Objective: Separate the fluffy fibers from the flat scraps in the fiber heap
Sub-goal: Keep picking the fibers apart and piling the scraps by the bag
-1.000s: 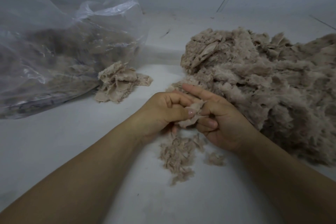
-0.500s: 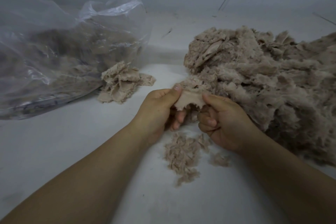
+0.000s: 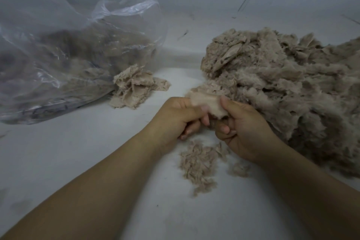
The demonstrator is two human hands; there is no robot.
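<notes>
On a pale work surface, head view: a person sorts tan fiber by hand.

Left hand: the left hand (image 3: 176, 118) pinches one edge of a flat scrap (image 3: 207, 103) between thumb and curled fingers, held just above the surface, apparently to keep it taut.

Right hand: the right hand (image 3: 244, 128) pinches the opposite edge, thumb on top; the two hands nearly touch, a hold that looks suited to plucking fluff from the piece.

Scrap in hand: thin, pale and sheet-like with ragged edges, smoother than the mass behind it.

Fiber heap: the fiber heap (image 3: 288, 91) lies to the right, just beside the right hand and within easy reach; it is woolly and tangled, with flatter pieces showing near its top.

Loose fluff: a small clump of fluffy fibers (image 3: 196, 163) lies directly below the hands, probably where pulled fluff drops; short, wispy strands, with a smaller tuft (image 3: 240, 168) just beside it.

Scrap pile: a pile of flat scraps (image 3: 134, 88), crinkled and layered, sits left of the hands, well apart from the heap, seemingly the place for sorted pieces.

Bag: a clear plastic bag (image 3: 58, 54), creased and glossy, lies touching that pile and holds more tan material, its kind unclear.

Progress: judged early, as most of the heap looks unsorted.
</notes>
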